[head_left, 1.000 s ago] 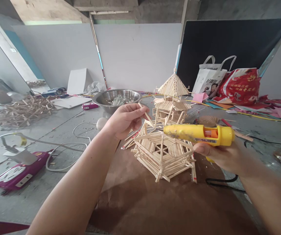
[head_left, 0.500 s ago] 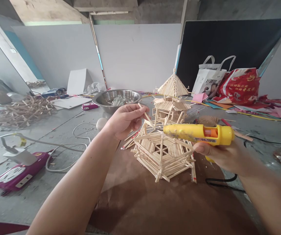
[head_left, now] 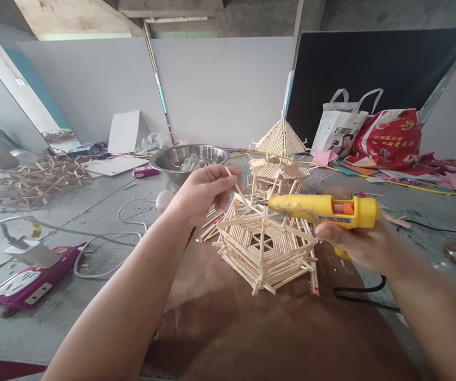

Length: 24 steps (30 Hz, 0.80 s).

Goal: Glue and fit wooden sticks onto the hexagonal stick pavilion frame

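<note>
My left hand (head_left: 210,193) pinches a thin wooden stick (head_left: 239,191), which slants down toward a hexagonal stick frame (head_left: 265,254). A yellow hot glue gun (head_left: 311,208) is in my right hand (head_left: 365,246). Its nozzle points left, just right of the stick's lower end and over the back of the frame; whether they touch I cannot tell. Behind the frame rises a tiered stick tower with a pointed roof (head_left: 281,138). A brown sheet (head_left: 252,333) lies under the hexagonal frame.
A metal bowl (head_left: 190,164) stands behind my left hand. To the left are a purple power strip (head_left: 37,280) with a white cable and a heap of wooden strips (head_left: 49,182). A white bag (head_left: 337,127) and a red bag (head_left: 390,138) sit at the back right.
The glue gun has risen slightly and its nozzle has shifted a little to the right. My left hand holds the stick in nearly the same place.
</note>
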Each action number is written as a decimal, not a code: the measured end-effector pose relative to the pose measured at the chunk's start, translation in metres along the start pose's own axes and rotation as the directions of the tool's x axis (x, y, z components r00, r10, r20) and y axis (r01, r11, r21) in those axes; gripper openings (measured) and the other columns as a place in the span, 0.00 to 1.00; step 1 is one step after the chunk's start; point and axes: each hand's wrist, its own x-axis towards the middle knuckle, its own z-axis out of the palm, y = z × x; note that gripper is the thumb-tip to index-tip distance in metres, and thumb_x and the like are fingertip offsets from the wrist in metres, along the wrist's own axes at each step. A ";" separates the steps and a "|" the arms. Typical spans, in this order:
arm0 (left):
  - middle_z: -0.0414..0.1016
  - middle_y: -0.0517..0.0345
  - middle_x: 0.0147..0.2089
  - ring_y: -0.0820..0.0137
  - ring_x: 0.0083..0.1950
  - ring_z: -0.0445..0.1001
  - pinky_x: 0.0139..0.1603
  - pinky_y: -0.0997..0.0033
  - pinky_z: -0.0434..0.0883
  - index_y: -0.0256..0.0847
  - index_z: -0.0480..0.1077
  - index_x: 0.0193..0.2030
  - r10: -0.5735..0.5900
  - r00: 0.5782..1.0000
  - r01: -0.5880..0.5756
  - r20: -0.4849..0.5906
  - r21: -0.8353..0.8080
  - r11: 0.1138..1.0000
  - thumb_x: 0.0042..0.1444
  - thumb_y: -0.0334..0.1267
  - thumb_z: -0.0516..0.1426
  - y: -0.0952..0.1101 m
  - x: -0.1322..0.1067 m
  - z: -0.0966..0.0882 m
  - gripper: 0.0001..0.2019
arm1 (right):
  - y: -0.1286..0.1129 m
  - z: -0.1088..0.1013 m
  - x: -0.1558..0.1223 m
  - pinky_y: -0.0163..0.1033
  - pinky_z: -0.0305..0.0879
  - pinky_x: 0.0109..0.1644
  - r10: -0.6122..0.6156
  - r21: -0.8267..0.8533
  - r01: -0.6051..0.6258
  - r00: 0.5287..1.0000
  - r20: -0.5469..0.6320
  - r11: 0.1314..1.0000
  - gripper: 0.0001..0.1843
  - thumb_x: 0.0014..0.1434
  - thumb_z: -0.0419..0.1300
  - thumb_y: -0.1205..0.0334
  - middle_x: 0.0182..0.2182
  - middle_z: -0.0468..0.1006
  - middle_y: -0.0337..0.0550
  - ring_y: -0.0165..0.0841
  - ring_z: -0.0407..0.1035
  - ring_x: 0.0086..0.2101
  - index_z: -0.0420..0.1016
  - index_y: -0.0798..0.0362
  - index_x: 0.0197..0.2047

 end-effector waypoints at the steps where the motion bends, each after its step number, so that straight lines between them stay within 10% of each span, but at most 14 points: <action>1: 0.74 0.57 0.27 0.83 0.15 0.60 0.13 0.80 0.55 0.35 0.70 0.35 0.021 1.000 -0.020 -0.007 0.063 0.998 0.50 0.33 0.56 0.000 0.000 0.001 0.06 | 0.000 -0.001 0.001 0.30 0.57 0.20 -0.003 -0.017 0.003 1.000 0.006 1.000 0.13 0.55 0.56 0.53 0.16 0.62 0.33 0.25 0.56 0.19 0.69 0.51 0.25; 12: 0.74 0.57 0.30 0.81 0.19 0.60 0.20 0.76 0.60 0.37 0.69 0.38 0.100 0.994 -0.109 0.049 0.592 0.798 0.52 0.35 0.52 0.002 -0.007 0.014 0.09 | 0.000 -0.005 0.002 0.29 0.51 0.16 0.003 -0.133 -0.003 1.000 0.000 0.991 0.19 0.55 0.52 0.47 0.13 0.57 0.32 0.23 0.53 0.16 0.64 0.52 0.21; 24: 0.75 0.58 0.33 0.80 0.23 0.62 0.23 0.77 0.60 0.37 0.69 0.32 0.103 0.992 -0.127 0.077 0.709 0.693 0.53 0.34 0.50 0.002 -0.008 0.017 0.07 | -0.001 -0.004 0.002 0.30 0.53 0.18 0.025 -0.104 -0.022 0.999 0.029 0.994 0.20 0.55 0.53 0.47 0.14 0.58 0.33 0.25 0.54 0.17 0.61 0.51 0.19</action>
